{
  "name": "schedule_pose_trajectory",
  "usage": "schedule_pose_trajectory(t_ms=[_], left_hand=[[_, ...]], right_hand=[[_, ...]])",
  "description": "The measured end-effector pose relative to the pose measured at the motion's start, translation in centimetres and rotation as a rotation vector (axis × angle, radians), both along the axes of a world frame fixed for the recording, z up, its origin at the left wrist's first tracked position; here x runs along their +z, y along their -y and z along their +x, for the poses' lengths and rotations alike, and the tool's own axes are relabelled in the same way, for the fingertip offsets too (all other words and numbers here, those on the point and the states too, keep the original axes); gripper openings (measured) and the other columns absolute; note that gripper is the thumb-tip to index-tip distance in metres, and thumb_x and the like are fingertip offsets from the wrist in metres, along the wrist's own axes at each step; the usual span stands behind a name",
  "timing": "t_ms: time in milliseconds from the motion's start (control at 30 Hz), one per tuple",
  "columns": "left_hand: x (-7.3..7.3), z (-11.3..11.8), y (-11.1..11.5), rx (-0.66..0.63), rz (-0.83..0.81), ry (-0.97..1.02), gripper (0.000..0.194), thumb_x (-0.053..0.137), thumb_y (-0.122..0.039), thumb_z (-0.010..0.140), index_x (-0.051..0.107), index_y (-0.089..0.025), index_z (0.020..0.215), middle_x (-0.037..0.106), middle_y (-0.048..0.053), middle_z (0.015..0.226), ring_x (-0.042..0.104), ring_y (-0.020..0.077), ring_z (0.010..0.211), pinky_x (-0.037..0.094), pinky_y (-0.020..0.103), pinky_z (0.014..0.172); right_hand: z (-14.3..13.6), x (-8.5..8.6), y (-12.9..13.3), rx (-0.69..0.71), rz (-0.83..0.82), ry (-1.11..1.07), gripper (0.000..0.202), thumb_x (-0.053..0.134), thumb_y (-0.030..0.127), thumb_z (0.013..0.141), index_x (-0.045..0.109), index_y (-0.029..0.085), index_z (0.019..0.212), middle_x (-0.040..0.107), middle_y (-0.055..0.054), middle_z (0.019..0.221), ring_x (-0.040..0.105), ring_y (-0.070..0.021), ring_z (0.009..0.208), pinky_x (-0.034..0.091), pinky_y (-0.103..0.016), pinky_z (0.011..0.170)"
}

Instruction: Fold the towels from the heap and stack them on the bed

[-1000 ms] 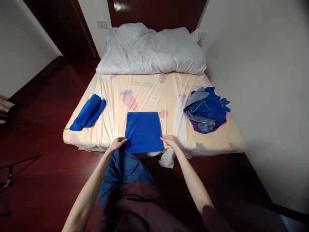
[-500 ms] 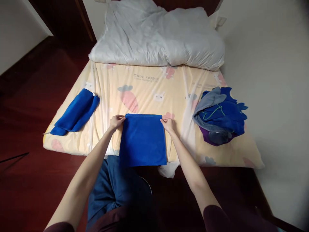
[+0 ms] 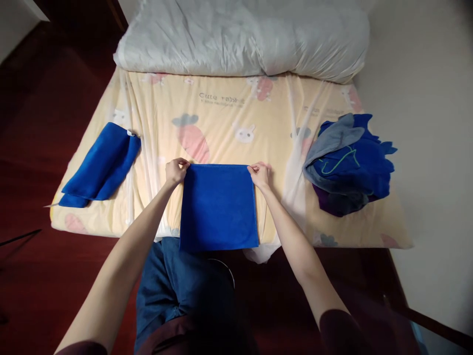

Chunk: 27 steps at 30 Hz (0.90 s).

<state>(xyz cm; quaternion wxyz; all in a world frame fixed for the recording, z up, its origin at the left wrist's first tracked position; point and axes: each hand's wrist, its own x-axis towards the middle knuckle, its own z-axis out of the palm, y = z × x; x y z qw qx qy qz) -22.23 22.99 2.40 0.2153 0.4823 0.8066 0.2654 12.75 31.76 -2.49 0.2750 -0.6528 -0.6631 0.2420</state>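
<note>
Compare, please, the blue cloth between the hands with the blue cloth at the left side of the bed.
The middle cloth is spread smooth and nearly square; the left cloth is gathered into a long, slanting shape. The left hand and right hand pinch the middle cloth's far corners, while no hand touches the left cloth. Both cloths are a similar strong blue.

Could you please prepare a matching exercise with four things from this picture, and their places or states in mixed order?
1. square cloth
2. narrow cloth
3. cloth pile
4. quilt

A. on the right side of the bed
B. across the far end of the bed
C. on the left side of the bed
D. held by the left hand and right hand

Pairs: 1-D, 2-C, 3-A, 4-B
</note>
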Motion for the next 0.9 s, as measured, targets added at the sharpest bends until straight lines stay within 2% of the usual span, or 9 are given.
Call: schedule_pose_trajectory(t_ms=[67, 233, 400, 533, 633, 767, 900], left_hand=[[0.1, 0.2, -0.7, 0.025, 0.02, -0.016, 0.016, 0.065, -0.029, 0.087, 0.078, -0.021, 0.093, 0.079, 0.008, 0.104, 0.071, 0.0276, 0.105, 0.051, 0.035, 0.1], [-0.1, 0.8, -2.1, 0.047, 0.028, -0.056, 0.018, 0.062, -0.028, 0.091, 0.077, -0.021, 0.098, 0.078, 0.008, 0.107, 0.07, 0.0272, 0.106, 0.05, 0.036, 0.101], [-0.8, 0.4, -2.3, -0.011, -0.045, -0.08, 0.019, 0.063, -0.028, 0.09, 0.078, -0.021, 0.1, 0.077, 0.01, 0.112, 0.071, 0.0293, 0.102, 0.052, 0.039, 0.098], [-1.0, -0.5, -2.5, -0.199, -0.012, -0.042, 0.024, 0.069, -0.029, 0.084, 0.081, -0.019, 0.102, 0.077, 0.011, 0.104, 0.071, 0.0307, 0.1, 0.053, 0.038, 0.099], [-0.6, -1.1, -3.0, -0.3, -0.059, -0.034, 0.022, 0.075, -0.029, 0.076, 0.083, -0.021, 0.095, 0.075, 0.009, 0.092, 0.071, 0.0322, 0.097, 0.054, 0.039, 0.097], [0.0, -1.7, -3.3, -0.326, -0.141, -0.013, 0.014, 0.075, -0.031, 0.074, 0.08, -0.022, 0.084, 0.074, 0.006, 0.084, 0.071, 0.0306, 0.093, 0.055, 0.037, 0.093], [0.4, -2.4, -2.8, -0.278, -0.125, 0.069, 0.024, 0.072, -0.04, 0.079, 0.079, -0.02, 0.091, 0.074, 0.006, 0.084, 0.071, 0.0266, 0.087, 0.055, 0.035, 0.088]], right_hand=[[-0.2, 0.4, -0.3, -0.036, -0.001, 0.039, 0.021, 0.068, 0.037, 0.09, 0.076, 0.021, 0.079, 0.08, -0.006, 0.079, 0.076, -0.0236, 0.086, 0.052, -0.037, 0.099], [-0.5, 0.9, -1.2, -0.052, -0.04, 0.124, 0.024, 0.064, 0.04, 0.094, 0.078, 0.022, 0.087, 0.082, -0.005, 0.088, 0.076, -0.0227, 0.084, 0.053, -0.032, 0.085], [-0.6, 1.5, -1.4, 0.004, 0.0, 0.185, 0.022, 0.065, 0.039, 0.096, 0.079, 0.023, 0.089, 0.081, -0.007, 0.096, 0.075, -0.0231, 0.094, 0.053, -0.034, 0.094], [-0.8, 2.1, -1.4, 0.043, -0.061, 0.061, 0.016, 0.068, 0.034, 0.095, 0.079, 0.023, 0.092, 0.082, -0.007, 0.095, 0.076, -0.0232, 0.091, 0.056, -0.032, 0.089], [-0.6, 2.1, -1.6, 0.038, -0.12, -0.053, 0.01, 0.073, 0.03, 0.091, 0.078, 0.022, 0.091, 0.082, -0.005, 0.092, 0.078, -0.0222, 0.089, 0.057, -0.029, 0.082], [0.0, 1.6, -2.3, 0.012, -0.174, -0.149, 0.008, 0.078, 0.028, 0.083, 0.077, 0.02, 0.085, 0.081, -0.005, 0.089, 0.078, -0.0219, 0.087, 0.06, -0.03, 0.08], [0.3, 1.1, -3.1, 0.054, -0.261, -0.259, 0.013, 0.079, 0.025, 0.077, 0.074, 0.017, 0.085, 0.08, -0.007, 0.087, 0.076, -0.0208, 0.079, 0.061, -0.031, 0.075]])
